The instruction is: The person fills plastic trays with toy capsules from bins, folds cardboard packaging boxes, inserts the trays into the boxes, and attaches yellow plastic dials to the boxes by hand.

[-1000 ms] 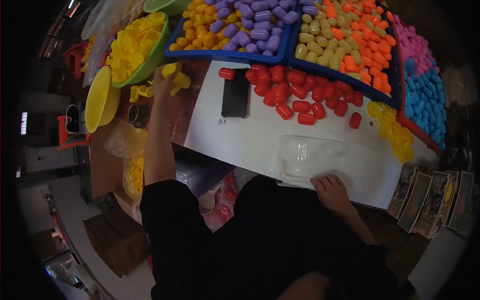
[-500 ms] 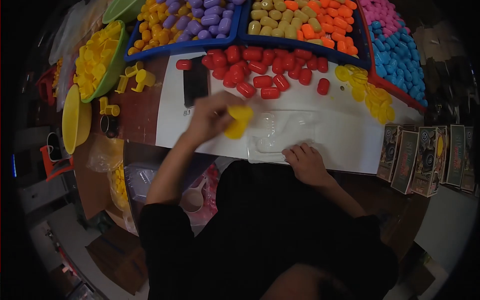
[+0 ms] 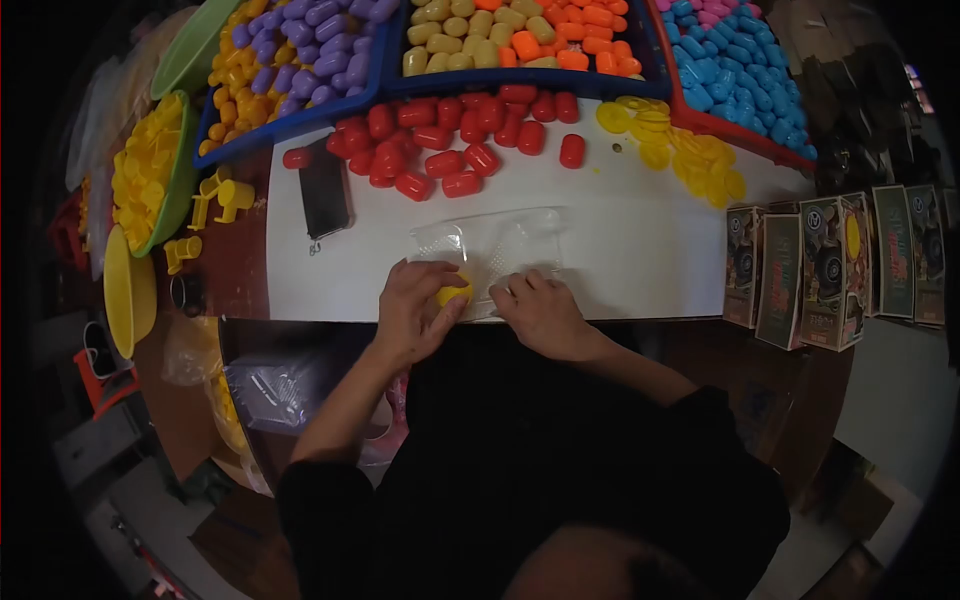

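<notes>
My left hand [image 3: 412, 312] is closed around a yellow plastic piece [image 3: 455, 291], at the near left part of a clear plastic blister tray [image 3: 515, 245]. Most of the piece is covered by my fingers, so its full shape is hidden. With curled fingers, my right hand [image 3: 543, 312] grips the tray's near edge. The tray lies on a white board [image 3: 640, 270] and has moulded hollows. Beyond it lies a pile of red plastic capsules [image 3: 440, 137].
A dark phone [image 3: 325, 192] lies left of the tray. Yellow discs [image 3: 690, 155] are heaped at the right. Blue bins [image 3: 520, 83] of coloured capsules and a red bin [image 3: 740, 135] line the back. Printed boxes [image 3: 828, 270] stand at right; a green bowl [image 3: 185, 170] holds yellow parts.
My left hand has come down with the yellow piece from above the board to the tray's near left. My right hand stays at the tray's near edge. The camera view has shifted.
</notes>
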### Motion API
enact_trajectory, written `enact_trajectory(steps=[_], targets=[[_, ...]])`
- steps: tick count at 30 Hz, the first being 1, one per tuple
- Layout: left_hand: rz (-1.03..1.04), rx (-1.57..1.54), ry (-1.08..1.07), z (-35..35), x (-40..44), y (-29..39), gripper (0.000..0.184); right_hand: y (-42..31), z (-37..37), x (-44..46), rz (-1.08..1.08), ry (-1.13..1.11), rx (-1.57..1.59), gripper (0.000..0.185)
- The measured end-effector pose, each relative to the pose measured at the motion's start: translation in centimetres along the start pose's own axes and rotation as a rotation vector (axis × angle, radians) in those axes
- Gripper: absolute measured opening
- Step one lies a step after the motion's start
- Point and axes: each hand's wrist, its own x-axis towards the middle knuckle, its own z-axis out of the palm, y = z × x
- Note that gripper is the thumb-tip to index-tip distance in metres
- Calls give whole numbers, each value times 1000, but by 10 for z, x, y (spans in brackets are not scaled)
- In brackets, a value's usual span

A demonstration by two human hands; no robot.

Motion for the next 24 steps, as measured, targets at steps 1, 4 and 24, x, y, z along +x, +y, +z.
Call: enact_trajectory(steps=[1,4,24], targets=[[-118,-6,162,21,-7,0,21,4,-6,2,-29,-40,98,28],[-188,-46,466,63,-14,1,9,41,-33,15,-156,309,443,32],[-190,-241,510,56,-11,-33,8,221,-155,88,260,576,69,31]])
